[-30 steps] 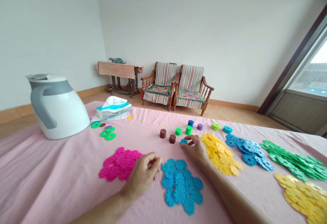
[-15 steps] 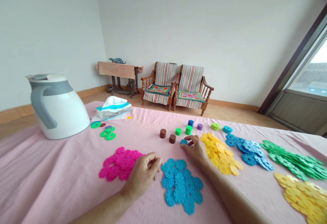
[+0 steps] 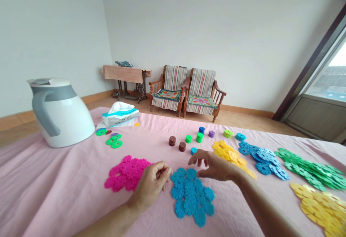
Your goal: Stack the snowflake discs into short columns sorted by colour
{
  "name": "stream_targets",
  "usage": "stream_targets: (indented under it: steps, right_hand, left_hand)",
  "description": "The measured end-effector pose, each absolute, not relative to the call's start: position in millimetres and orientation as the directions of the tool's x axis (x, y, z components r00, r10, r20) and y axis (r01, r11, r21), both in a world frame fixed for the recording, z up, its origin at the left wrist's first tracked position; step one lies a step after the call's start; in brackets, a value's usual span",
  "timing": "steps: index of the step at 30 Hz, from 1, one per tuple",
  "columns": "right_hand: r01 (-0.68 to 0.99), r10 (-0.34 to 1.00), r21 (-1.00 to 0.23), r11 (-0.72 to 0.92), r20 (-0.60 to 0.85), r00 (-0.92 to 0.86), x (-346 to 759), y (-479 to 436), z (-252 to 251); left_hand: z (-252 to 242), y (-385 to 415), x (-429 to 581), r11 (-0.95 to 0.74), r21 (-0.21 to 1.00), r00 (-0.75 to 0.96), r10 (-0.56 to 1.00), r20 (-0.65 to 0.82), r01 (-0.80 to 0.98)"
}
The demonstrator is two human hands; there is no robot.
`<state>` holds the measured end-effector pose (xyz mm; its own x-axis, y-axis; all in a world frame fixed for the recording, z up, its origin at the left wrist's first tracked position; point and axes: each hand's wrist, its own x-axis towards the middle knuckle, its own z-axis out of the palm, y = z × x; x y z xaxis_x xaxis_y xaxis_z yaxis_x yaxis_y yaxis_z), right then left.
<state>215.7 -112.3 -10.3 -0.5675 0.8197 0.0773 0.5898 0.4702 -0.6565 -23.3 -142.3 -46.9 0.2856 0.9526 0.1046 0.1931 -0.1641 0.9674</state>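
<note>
My left hand rests in a loose fist on the pink cloth between the magenta disc pile and the blue disc pile; nothing shows in it. My right hand hovers with fingers spread just above the far edge of the blue pile, holding nothing. A small blue stack stands alone on the cloth just beyond its fingertips, next to two brown stacks.
Small stacks in green, blue and purple stand in a row behind. Yellow, blue, green and another yellow pile lie to the right. A white kettle and tissue box sit at the left.
My right hand let go of the small blue stack and drew back toward the blue pile with fingers spread. The left hand stayed put.
</note>
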Motion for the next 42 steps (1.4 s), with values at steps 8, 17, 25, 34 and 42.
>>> stream_targets:
  steps: [8, 17, 25, 34, 42]
  right_hand:
    - [0.582, 0.778, -0.629, 0.515, 0.058, -0.626, 206, -113, -17]
    - [0.586, 0.780, -0.606, 0.538, 0.095, -0.618, 201, -117, -16]
    - [0.624, 0.913, -0.668, 0.406, 0.266, -0.310, 206, -101, -29]
    - [0.730, 0.900, -0.643, 0.231, 0.426, 0.091, 208, -80, -63]
    - [0.797, 0.895, -0.564, 0.217, 0.441, 0.068, 207, -78, -69]
  left_hand:
    - [-47, -142, -24, -0.192, 0.962, 0.296, 0.946, 0.130, 0.193]
    - [-49, -141, -24, -0.175, 0.962, 0.291, 0.950, 0.110, 0.209]
    - [-50, -141, -25, -0.185, 0.962, 0.296, 0.948, 0.121, 0.200]
    - [-50, -141, -24, -0.195, 0.957, 0.300, 0.946, 0.125, 0.214]
    - [-53, -139, -25, -0.197, 0.957, 0.301, 0.945, 0.127, 0.214]
